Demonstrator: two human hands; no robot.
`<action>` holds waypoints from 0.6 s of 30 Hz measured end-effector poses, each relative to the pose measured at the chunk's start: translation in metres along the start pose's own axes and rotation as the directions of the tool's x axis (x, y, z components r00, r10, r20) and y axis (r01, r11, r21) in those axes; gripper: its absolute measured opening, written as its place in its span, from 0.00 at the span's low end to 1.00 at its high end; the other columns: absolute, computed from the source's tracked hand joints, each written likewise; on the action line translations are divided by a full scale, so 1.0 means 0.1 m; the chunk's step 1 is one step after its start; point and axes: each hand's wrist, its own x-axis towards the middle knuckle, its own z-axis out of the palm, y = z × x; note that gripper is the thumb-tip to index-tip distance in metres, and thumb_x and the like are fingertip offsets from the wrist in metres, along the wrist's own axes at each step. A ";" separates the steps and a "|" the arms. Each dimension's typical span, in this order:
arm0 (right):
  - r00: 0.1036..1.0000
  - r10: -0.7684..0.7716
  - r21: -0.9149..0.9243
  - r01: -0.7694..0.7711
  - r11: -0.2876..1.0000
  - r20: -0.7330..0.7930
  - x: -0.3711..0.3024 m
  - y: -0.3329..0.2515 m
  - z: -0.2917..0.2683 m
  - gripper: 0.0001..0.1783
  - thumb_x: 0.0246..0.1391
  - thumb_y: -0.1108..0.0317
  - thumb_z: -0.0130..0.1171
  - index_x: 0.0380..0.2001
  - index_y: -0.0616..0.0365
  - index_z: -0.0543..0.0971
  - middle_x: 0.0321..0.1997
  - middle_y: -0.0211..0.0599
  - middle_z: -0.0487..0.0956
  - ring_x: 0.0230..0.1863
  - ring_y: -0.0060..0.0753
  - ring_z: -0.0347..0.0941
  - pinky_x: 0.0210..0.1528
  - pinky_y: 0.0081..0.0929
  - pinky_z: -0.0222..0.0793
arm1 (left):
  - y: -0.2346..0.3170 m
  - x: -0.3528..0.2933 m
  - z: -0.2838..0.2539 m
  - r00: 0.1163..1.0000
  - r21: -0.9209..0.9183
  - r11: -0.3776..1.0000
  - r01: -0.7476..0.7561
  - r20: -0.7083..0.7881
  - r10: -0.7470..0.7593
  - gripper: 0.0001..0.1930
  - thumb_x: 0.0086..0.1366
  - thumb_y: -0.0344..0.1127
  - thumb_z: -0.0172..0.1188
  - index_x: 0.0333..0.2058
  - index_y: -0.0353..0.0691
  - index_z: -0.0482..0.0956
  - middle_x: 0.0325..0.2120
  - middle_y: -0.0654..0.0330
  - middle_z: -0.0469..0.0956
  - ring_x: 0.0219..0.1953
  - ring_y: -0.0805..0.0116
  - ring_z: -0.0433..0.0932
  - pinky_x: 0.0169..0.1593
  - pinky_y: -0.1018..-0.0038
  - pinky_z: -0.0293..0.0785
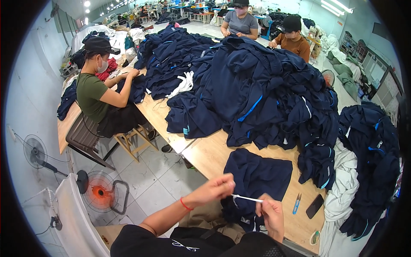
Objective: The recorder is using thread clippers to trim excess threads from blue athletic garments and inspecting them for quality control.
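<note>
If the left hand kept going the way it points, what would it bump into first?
Probably the navy cloth on the table. How high the left hand is above it is unclear, though, so it might pass over and meet the big pile instead.

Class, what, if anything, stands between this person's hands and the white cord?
Nothing visible does: the left hand and right hand grip the white cord, stretched between them above a navy garment. The blue snips and black phone lie aside, to the right.
</note>
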 end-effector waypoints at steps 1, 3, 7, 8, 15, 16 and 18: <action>0.980 -0.180 0.223 0.196 0.955 -0.090 0.04 -0.12 0.21 0.24 0.76 0.60 0.56 0.22 0.59 0.76 0.23 0.29 0.77 0.33 0.24 0.71 0.34 0.29 0.62 | -0.02 -0.04 0.13 0.997 -0.030 0.999 0.013 0.078 -0.010 0.16 0.86 0.44 0.51 0.35 0.46 0.68 0.26 0.71 0.68 0.27 0.84 0.64 0.28 0.82 0.60; 0.957 -0.242 0.357 0.284 0.890 -0.158 0.15 -0.14 0.24 0.27 0.77 0.56 0.55 0.20 0.54 0.74 0.20 0.25 0.74 0.36 0.26 0.71 0.40 0.33 0.64 | -0.16 0.01 0.28 0.994 -0.007 1.000 0.027 0.104 -0.026 0.16 0.86 0.45 0.52 0.35 0.45 0.68 0.26 0.72 0.68 0.26 0.85 0.64 0.28 0.82 0.60; 0.989 0.112 0.918 0.049 0.394 -0.101 0.47 0.62 -0.51 0.29 0.76 0.57 0.53 0.16 0.45 0.62 0.16 0.26 0.61 0.27 0.30 0.64 0.41 0.36 0.64 | -0.42 0.16 0.13 0.993 0.174 0.981 -0.091 -0.052 0.101 0.15 0.84 0.43 0.56 0.37 0.41 0.69 0.26 0.68 0.71 0.24 0.77 0.67 0.28 0.75 0.65; 0.989 0.142 0.927 -0.006 0.376 -0.050 0.50 0.69 -0.50 0.29 0.77 0.58 0.52 0.16 0.45 0.62 0.15 0.25 0.62 0.26 0.30 0.63 0.41 0.36 0.64 | -0.39 0.20 0.16 0.964 0.368 0.901 -0.230 -0.038 0.262 0.14 0.82 0.41 0.58 0.38 0.39 0.70 0.26 0.65 0.73 0.24 0.71 0.70 0.28 0.71 0.67; 0.986 -0.065 0.602 0.147 0.785 -0.156 0.34 0.37 -0.13 0.29 0.78 0.59 0.52 0.17 0.49 0.64 0.20 0.33 0.68 0.28 0.31 0.67 0.40 0.34 0.66 | -0.46 -0.06 0.33 0.960 0.943 0.274 -0.187 0.116 0.254 0.08 0.70 0.28 0.63 0.46 0.33 0.81 0.36 0.51 0.77 0.43 0.49 0.80 0.47 0.59 0.76; 0.980 -0.119 0.464 0.180 0.867 -0.158 0.31 0.26 -0.07 0.28 0.78 0.59 0.53 0.18 0.51 0.66 0.21 0.34 0.71 0.29 0.31 0.69 0.40 0.33 0.67 | -0.46 -0.05 0.34 0.963 0.964 0.221 -0.150 0.092 0.254 0.09 0.65 0.28 0.66 0.43 0.36 0.87 0.40 0.53 0.74 0.46 0.51 0.79 0.48 0.60 0.75; 0.973 -0.170 0.316 0.213 0.925 -0.157 0.27 0.17 -0.03 0.28 0.78 0.59 0.54 0.18 0.53 0.69 0.22 0.36 0.73 0.30 0.32 0.71 0.40 0.32 0.68 | -0.20 -0.06 0.43 0.959 0.968 0.212 -0.134 0.073 0.274 0.06 0.65 0.30 0.67 0.39 0.37 0.88 0.41 0.53 0.75 0.46 0.52 0.79 0.48 0.61 0.75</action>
